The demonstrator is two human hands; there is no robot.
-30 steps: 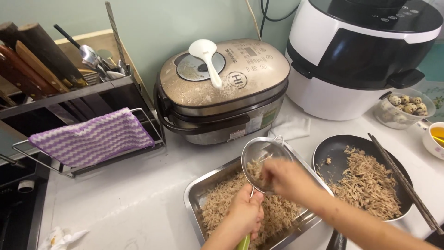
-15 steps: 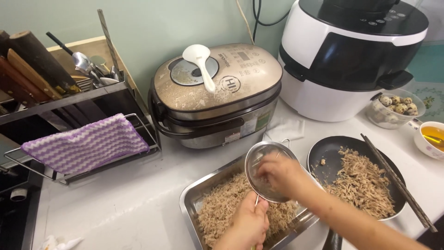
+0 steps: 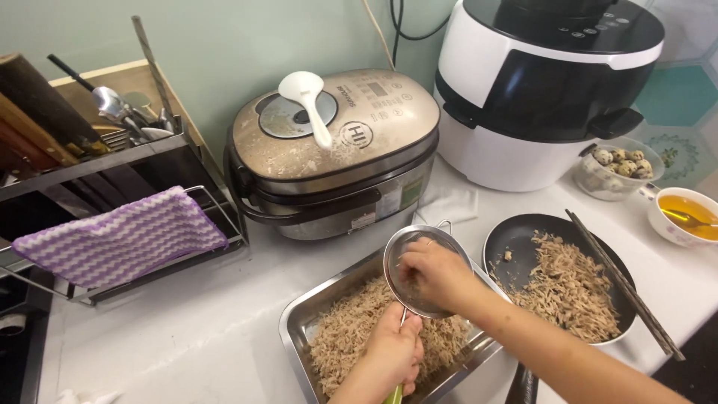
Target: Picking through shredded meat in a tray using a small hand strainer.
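Two risks: your left hand (image 3: pixel 395 352), clenched on the round wire-mesh sieve (image 3: pixel 419 271), tilts it while your right-hand fingers (image 3: pixel 419 263), curled inside, push shreds past the rectangular steel tray (image 3: pixel 299 329).

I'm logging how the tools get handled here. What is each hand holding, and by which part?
The left hand grips the mesh strainer by its green handle; the right hand presses inside its bowl, grasping nothing visible.

A home kitchen, shown by a bronze rice cooker (image 3: pixel 336 150), a white-and-black air fryer (image 3: pixel 546 82), a black dish rack with a purple striped cloth (image 3: pixel 120 236), on a white tabletop (image 3: pixel 187 337).
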